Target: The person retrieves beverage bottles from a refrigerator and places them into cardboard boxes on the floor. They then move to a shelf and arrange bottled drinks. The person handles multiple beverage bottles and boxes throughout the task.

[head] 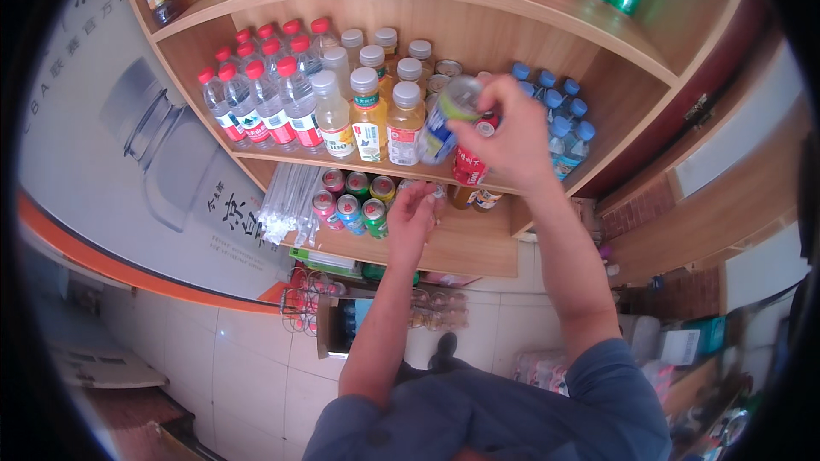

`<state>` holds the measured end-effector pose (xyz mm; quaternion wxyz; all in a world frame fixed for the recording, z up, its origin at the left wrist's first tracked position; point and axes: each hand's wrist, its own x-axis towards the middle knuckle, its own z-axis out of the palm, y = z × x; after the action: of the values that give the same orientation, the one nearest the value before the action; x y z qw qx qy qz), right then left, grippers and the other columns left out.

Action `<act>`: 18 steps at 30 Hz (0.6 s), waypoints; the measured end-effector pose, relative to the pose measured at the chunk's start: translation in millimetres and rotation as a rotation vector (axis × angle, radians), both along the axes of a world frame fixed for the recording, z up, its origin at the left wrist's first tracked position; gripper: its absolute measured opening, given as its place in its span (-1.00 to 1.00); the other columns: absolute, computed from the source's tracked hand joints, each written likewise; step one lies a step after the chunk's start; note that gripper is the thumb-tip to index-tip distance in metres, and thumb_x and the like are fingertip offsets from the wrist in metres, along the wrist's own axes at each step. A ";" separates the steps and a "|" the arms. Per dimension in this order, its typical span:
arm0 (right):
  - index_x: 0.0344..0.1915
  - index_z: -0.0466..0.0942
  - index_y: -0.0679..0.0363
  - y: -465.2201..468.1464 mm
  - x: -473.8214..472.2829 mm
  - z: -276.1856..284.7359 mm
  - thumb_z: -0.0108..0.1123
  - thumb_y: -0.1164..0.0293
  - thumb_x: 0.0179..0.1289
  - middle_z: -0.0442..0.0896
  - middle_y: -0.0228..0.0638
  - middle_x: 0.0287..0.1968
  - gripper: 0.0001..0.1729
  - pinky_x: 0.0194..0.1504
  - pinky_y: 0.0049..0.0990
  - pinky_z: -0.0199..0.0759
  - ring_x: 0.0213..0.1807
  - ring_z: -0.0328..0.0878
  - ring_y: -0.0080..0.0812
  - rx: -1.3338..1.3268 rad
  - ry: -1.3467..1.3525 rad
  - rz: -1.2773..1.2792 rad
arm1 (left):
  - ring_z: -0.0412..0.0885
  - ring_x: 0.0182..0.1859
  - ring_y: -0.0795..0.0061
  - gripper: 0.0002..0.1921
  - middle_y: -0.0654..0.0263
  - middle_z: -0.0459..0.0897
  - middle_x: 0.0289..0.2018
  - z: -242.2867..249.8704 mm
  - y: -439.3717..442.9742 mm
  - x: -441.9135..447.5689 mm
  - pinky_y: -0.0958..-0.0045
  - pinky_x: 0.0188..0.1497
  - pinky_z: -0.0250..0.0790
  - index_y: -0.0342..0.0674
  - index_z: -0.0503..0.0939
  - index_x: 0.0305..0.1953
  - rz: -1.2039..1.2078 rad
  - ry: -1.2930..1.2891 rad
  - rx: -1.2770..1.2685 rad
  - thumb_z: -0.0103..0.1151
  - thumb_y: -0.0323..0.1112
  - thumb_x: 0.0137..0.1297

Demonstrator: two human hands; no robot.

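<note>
My right hand (pixel 522 134) grips a tilted drink can (pixel 442 125) with a blue and green label and a silver end, between thumb and fingers. The can is motion-blurred and sits over the front of the middle shelf (pixel 378 169). Just below it stands a red can (pixel 469 165) at that shelf's front edge, partly hidden by the hand. Lower down, my left hand (pixel 412 221) is in front of cans on the bottom shelf (pixel 474 250), its fingers bent; whether it holds one of them is hidden.
Red-capped water bottles (pixel 262 102), tea and juice bottles (pixel 367 115) and blue-capped bottles (pixel 560 125) line the middle shelf. On the bottom shelf are several cans (pixel 349 205) and a clear-wrapped bundle (pixel 291 198). A cardboard box (pixel 331 330) and a wire rack (pixel 304 301) stand on the floor.
</note>
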<state>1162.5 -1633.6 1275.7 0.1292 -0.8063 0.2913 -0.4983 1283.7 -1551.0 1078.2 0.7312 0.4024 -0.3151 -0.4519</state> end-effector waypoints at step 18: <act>-0.39 0.55 0.06 -19.4 18.2 -64.5 0.56 0.26 -0.24 0.56 -0.39 -0.28 -0.61 -0.19 -0.21 0.32 -0.21 0.56 -0.24 -0.283 0.571 -0.278 | 0.59 -0.40 0.60 -0.82 0.16 0.72 -0.31 -18.4 -44.1 -14.6 0.60 -0.44 0.39 -0.36 0.49 -0.08 0.220 0.148 0.134 0.18 -0.51 0.32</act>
<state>1180.7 -1653.0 1211.2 -0.1399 -0.8757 0.3507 -0.3011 1269.1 -1595.1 1059.8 0.7689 0.4480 -0.1833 -0.4178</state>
